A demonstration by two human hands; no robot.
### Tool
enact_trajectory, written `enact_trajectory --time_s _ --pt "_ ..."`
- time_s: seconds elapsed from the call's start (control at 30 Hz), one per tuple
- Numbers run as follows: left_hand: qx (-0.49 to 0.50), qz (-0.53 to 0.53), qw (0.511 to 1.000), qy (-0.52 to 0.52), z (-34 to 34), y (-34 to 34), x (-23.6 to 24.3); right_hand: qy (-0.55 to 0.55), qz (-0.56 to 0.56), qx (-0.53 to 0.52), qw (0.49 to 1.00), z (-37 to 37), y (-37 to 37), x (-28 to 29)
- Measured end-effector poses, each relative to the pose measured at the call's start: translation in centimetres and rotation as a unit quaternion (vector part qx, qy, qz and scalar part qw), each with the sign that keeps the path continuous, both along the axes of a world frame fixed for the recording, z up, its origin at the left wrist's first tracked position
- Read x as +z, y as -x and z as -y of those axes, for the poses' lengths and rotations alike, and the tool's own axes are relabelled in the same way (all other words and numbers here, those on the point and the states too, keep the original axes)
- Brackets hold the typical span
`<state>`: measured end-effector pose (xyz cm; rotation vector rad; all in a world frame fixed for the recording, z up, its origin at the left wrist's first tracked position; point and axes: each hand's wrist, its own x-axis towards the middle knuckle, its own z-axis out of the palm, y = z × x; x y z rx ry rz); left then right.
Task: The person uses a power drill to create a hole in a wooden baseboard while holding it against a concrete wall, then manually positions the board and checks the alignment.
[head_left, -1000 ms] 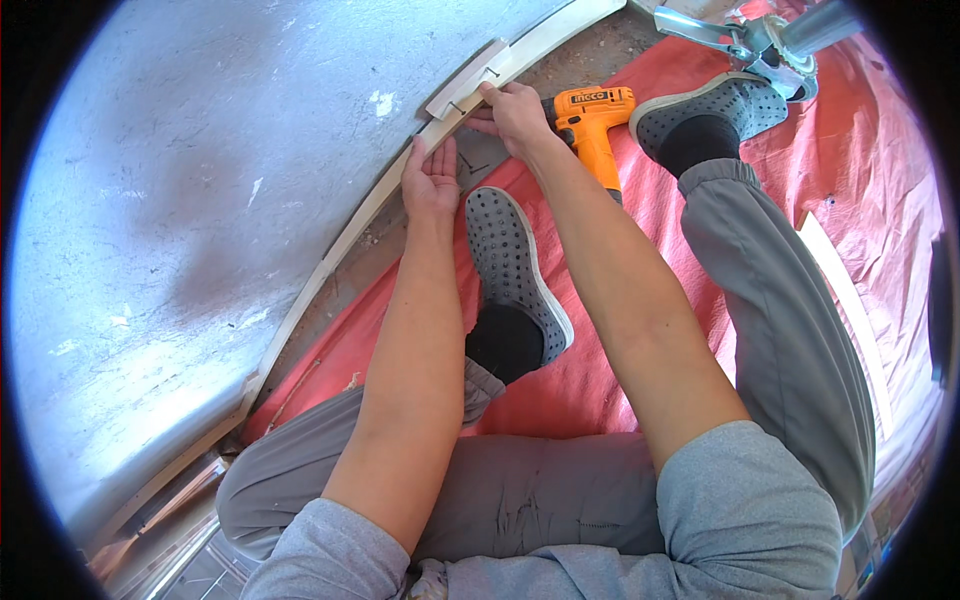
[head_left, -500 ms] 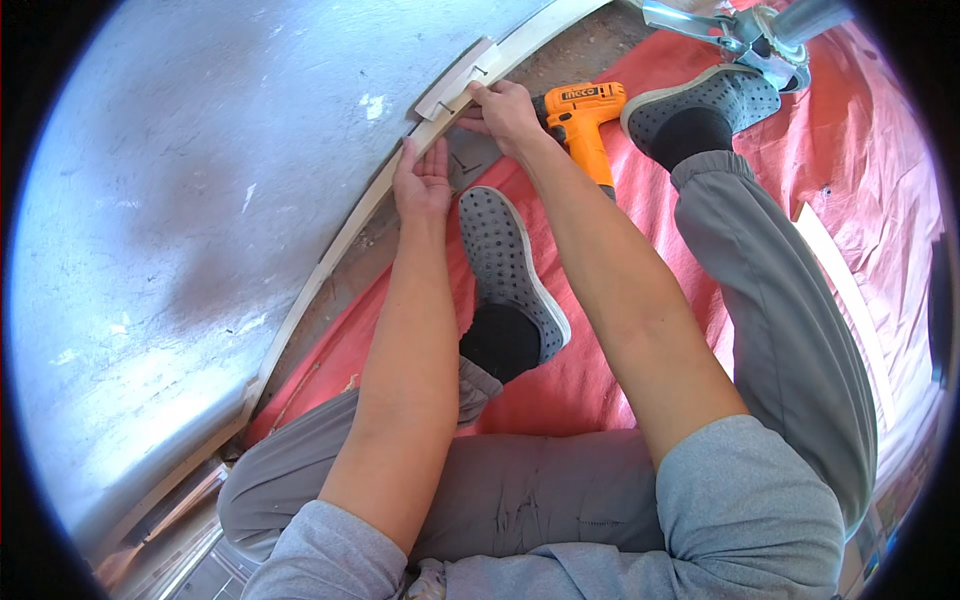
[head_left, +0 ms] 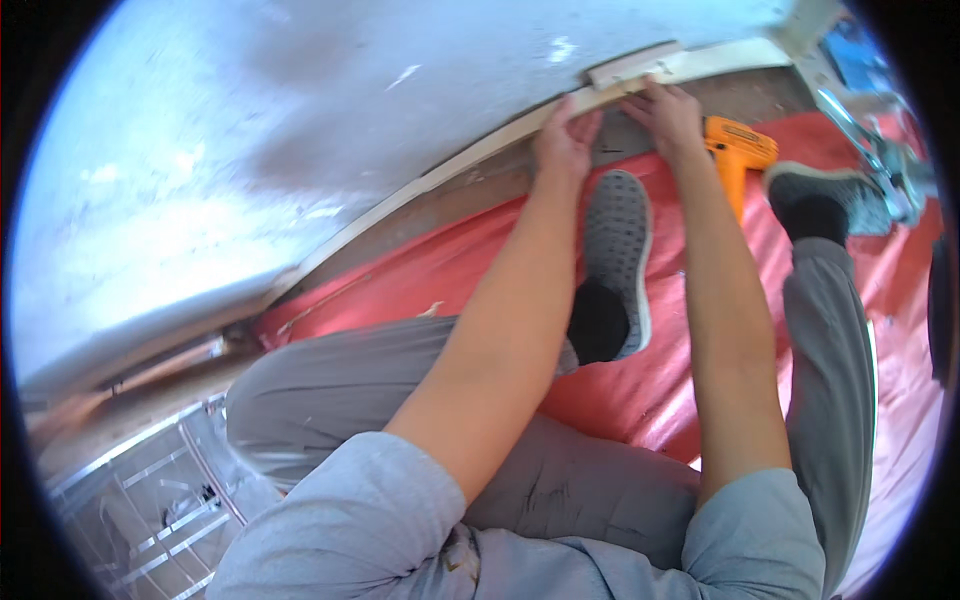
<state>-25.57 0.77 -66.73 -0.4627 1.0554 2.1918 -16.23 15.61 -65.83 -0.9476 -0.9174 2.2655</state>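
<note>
A long pale wooden strip (head_left: 480,152) runs along the bottom edge of a large grey-white panel (head_left: 330,110). My left hand (head_left: 565,145) rests against the strip, its thumb at the edge and its fingers stretched out below. Further right, my right hand (head_left: 670,118) grips the strip's lower edge between thumb and fingers. A short wooden block (head_left: 635,64) lies against the strip just above that hand, with what look like nails or screws near it. Right of my right hand, an orange cordless drill (head_left: 738,150) lies on a red sheet.
The red sheet (head_left: 480,265) covers the floor under my legs. My grey perforated shoe (head_left: 617,225) stands below my hands. A metal clamp-like fitting (head_left: 890,170) is by my other foot at far right. A grid-like metal frame (head_left: 150,510) shows at lower left.
The view has swung left, so the panel, drill and hands appear farther right, and the metal frame at lower left shows more. Both hands stay at the strip near the block.
</note>
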Motion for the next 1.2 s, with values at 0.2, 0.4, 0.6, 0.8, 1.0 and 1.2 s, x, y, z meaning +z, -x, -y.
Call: enact_trajectory --time_s 0.2,0.4,0.6,0.8,1.0,1.2 --pt "-0.001 -0.002 1.0 -0.001 0.3 -0.7 1.4 0.015 0.018 0.013 1.0 0.2 0.0 0.8" --pt "0.011 0.015 1.0 0.003 1.0 -1.0 1.4 0.014 0.023 0.015 1.0 0.1 -0.5 0.0" --pt "0.009 0.018 1.0 0.001 0.7 -0.3 1.4 0.006 0.019 0.005 1.0 0.1 0.0 -0.1" --pt "-0.001 0.005 1.0 -0.017 -0.5 0.2 -0.2 -0.095 0.036 0.035 0.994 -0.8 0.0 -1.2" --pt "-0.004 0.01 1.0 0.018 -0.1 -0.2 -0.4 0.007 0.045 0.002 0.999 -0.3 -0.8 0.5" --pt "0.012 0.014 1.0 0.024 -0.2 -0.2 0.4 -0.275 0.264 0.004 0.924 -0.9 -6.7 3.7"
